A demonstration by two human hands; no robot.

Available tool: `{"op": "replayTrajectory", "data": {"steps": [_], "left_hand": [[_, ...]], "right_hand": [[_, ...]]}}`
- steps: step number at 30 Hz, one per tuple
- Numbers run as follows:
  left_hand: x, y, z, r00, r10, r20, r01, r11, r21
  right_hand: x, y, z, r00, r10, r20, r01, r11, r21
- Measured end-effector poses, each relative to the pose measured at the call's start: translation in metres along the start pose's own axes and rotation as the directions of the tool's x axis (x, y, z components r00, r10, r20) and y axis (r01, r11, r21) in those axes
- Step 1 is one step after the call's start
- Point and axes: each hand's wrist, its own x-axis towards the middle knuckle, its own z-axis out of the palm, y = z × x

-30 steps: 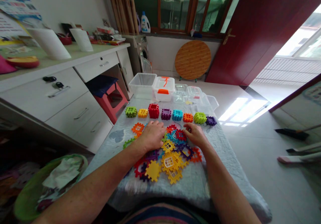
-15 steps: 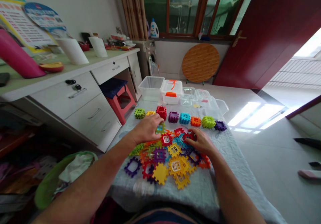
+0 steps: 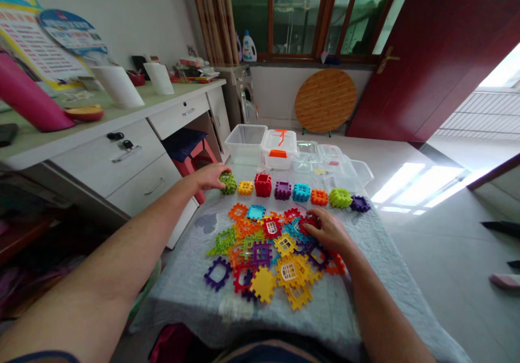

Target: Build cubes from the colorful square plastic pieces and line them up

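My left hand (image 3: 214, 176) reaches to the left end of a row of stacked notched plastic building squares. Its fingers are closed at the top of the green stack (image 3: 229, 184), gripping a green square there. In the pile nearer me, my right hand (image 3: 330, 227) has its thumb and fingers around a red notched square (image 3: 306, 225). About it lie a blue square (image 3: 293, 228), a red window piece (image 3: 272, 227) and a yellow square (image 3: 285, 245). Orange, purple, green and yellow pieces overlap across the pile.
Beyond the green stack, the row holds yellow (image 3: 245, 188), red (image 3: 263, 185), purple (image 3: 283, 190), blue (image 3: 301, 192) and other stacks. Clear plastic boxes (image 3: 246, 142) and a lidded box (image 3: 278, 149) stand behind. A white desk (image 3: 162, 143) and a stool (image 3: 184, 145) are at left.
My left hand has moved from the pile, carrying a green square forward and left to the green stack. An orange and a blue square now show where it was. My right hand has barely moved.
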Motion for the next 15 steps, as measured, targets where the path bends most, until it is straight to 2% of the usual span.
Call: {"op": "replayTrajectory", "data": {"steps": [5, 15], "left_hand": [[0.005, -0.001, 0.002, 0.988, -0.035, 0.153, 0.028, 0.999, 0.046], [0.006, 0.013, 0.009, 0.968, -0.148, 0.204, 0.128, 0.986, 0.106]], "right_hand": [[0.001, 0.002, 0.001, 1.000, 0.008, 0.011, -0.008, 1.000, 0.002], [0.001, 0.001, 0.001, 1.000, -0.004, -0.002, 0.004, 1.000, -0.009]]}}
